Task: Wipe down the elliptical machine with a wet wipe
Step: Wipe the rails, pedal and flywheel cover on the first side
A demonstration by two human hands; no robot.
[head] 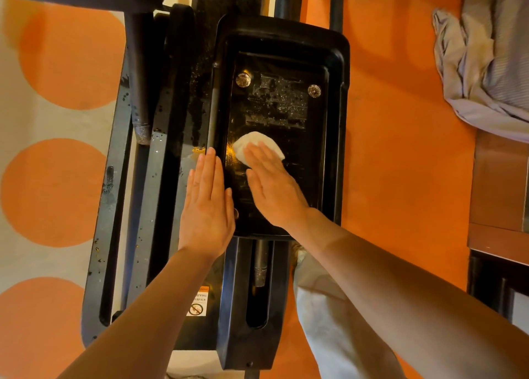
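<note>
I look straight down on a black elliptical machine. Its foot pedal is a glossy black tray with a raised rim and two metal bolts. A white wet wipe lies on the pedal's inner surface. My right hand presses flat on the wipe with straight fingers, covering its near half. My left hand rests flat with straight fingers on the pedal's left rim. The pedal surface shows wet streaks and droplets.
The machine's black frame rails run along the left, with a warning sticker near the bottom. The orange floor surrounds it, with a rug of orange circles at left. Grey bedding and wooden furniture stand at right.
</note>
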